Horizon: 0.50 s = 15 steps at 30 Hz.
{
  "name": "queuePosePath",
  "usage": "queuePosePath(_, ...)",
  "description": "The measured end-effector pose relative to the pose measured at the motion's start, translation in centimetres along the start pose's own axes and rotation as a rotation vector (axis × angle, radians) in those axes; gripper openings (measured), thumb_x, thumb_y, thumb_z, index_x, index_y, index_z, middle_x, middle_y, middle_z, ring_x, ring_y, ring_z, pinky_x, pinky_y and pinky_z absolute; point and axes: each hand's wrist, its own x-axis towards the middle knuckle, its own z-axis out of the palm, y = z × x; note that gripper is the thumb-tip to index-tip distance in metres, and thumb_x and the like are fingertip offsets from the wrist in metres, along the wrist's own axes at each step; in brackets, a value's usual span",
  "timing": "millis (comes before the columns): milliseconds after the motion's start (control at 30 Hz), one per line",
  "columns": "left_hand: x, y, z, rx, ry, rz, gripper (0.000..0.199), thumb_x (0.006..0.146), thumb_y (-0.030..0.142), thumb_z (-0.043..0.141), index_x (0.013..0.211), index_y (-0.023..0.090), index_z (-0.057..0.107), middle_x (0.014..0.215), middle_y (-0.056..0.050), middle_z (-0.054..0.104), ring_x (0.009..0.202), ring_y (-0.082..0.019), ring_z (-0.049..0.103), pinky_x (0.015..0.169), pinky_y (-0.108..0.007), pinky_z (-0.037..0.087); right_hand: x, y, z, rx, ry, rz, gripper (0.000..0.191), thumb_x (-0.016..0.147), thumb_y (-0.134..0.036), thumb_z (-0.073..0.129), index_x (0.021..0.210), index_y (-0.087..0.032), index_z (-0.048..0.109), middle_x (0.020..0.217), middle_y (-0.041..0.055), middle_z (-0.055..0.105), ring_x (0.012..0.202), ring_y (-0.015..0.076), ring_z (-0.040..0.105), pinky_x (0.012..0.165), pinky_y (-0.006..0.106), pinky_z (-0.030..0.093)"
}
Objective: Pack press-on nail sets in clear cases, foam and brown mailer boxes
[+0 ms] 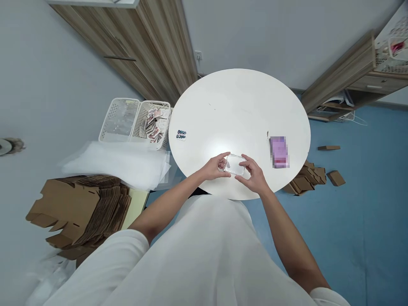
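Near the front edge of a round white table (236, 97), a small clear plastic box (234, 164) is held between both hands. My left hand (216, 167) grips its left side, thumb at the lower edge and index finger at the upper corner. On the right side, my right hand (253, 173) curls its fingers and thumb round the box's edge. The box looks see-through, and I cannot make out any contents. To the left on the table lies a small card with several dark blue, nail-like pieces (181, 135). A blurred purple item (279, 152) lies to the right.
White baskets stand left of the table, one with clear bags (121, 119), another with printed cards (155, 125). Below them are translucent sheets (117, 163) and stacked flat cardboard boxes (73, 212). Folded brown boxes (307, 178) lie on the blue floor at right. A wooden cabinet (143, 46) stands behind.
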Motion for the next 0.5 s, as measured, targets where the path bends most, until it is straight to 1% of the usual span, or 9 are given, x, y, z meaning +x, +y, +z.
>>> queuePosePath(133, 0.1, 0.1, -0.2, -0.043, -0.014, 0.009, 0.083, 0.058, 0.026, 0.075, 0.13, 0.025, 0.034, 0.081, 0.0, 0.05, 0.07, -0.009, 0.049, 0.068, -0.027, 0.04, 0.2, 0.1, 0.3, -0.017, 0.034, -0.016, 0.043, 0.063, -0.034, 0.068, 0.101, -0.023, 0.052, 0.13, 0.0105, 0.04, 0.118, 0.0255, 0.041, 0.087, 0.041, 0.045)
queuePosePath(300, -0.4, -0.1, 0.2, -0.061, 0.017, 0.014, 0.081, 0.057, 0.026, 0.075, 0.128, 0.025, 0.036, 0.083, 0.0, 0.05, 0.072, -0.01, 0.05, 0.069, -0.026, 0.04, 0.1, 0.7, 0.5, -0.002, 0.054, -0.026, 0.043, 0.059, -0.033, 0.071, 0.098, -0.023, 0.055, 0.125, 0.0102, 0.046, 0.116, 0.0255, 0.044, 0.085, 0.039, 0.047)
queuePosePath(400, -0.5, -0.4, 0.6, -0.078, 0.019, 0.028, 0.079, 0.058, 0.024, 0.075, 0.127, 0.024, 0.036, 0.082, 0.0, 0.05, 0.071, -0.009, 0.05, 0.068, -0.026, 0.04, 0.0, 1.0, 0.3, 0.05, 0.043, -0.01, 0.042, 0.058, -0.033, 0.072, 0.095, -0.023, 0.056, 0.124, 0.0104, 0.046, 0.114, 0.0252, 0.046, 0.085, 0.039, 0.047)
queuePosePath(500, -0.5, -0.7, 0.9, -0.091, 0.01, 0.036, 0.08, 0.057, 0.023, 0.075, 0.127, 0.024, 0.035, 0.085, -0.001, 0.052, 0.07, -0.009, 0.051, 0.069, -0.026, 0.041, -0.2, 1.2, 0.2, 0.157, 0.039, 0.023, 0.04, 0.059, -0.033, 0.071, 0.095, -0.022, 0.056, 0.124, 0.0109, 0.046, 0.113, 0.0243, 0.047, 0.086, 0.037, 0.047)
